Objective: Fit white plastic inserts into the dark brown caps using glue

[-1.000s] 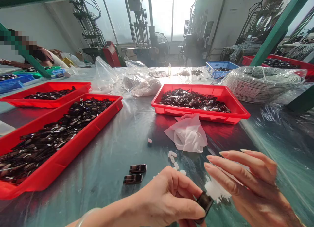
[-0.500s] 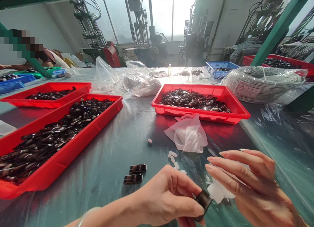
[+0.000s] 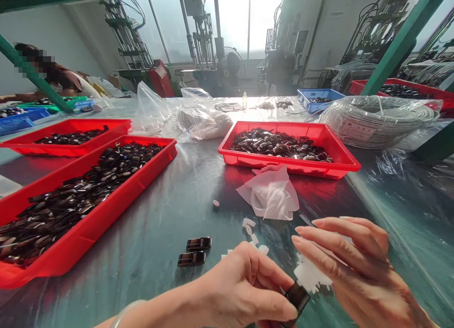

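Left hand (image 3: 244,290) clamped on a dark plastic piece (image 3: 298,297), thumb on the near side, fingers behind. Piece held tilted, raised in front of the right hand (image 3: 365,266), its outer end just beside white scraps (image 3: 312,273) as seen from above. Right hand apart from the piece: back of hand up, fingers long and slightly parted, pointing left. Thumb hidden; cannot tell whether the palm side grips anything. Pale bangle (image 3: 129,311) on left wrist.

Desk (image 3: 152,243) dark green, glossy. Left of and beyond the left hand, two dark pieces (image 3: 198,244) lying near each other, roughly parallel. Just past the left hand's knuckles, small white bits (image 3: 250,226) scattered. Farther out, one small round pink-topped piece (image 3: 216,203), by itself.

Straight beyond the hands: crumpled white sheet (image 3: 271,195), its far edge at the foot of a wide red tray (image 3: 283,165) heaped with dark parts (image 3: 273,141). Well left of the left hand, long red tray (image 3: 106,214), heaped with similar parts; smaller red tray (image 3: 71,151) behind it, less full.

Beyond the right hand, wrapped cable coil (image 3: 381,120); blue tray (image 3: 315,106) left of the coil. Clear bags (image 3: 202,117) past the left hand. Far left, another person (image 3: 67,82) behind a green post (image 3: 46,87).
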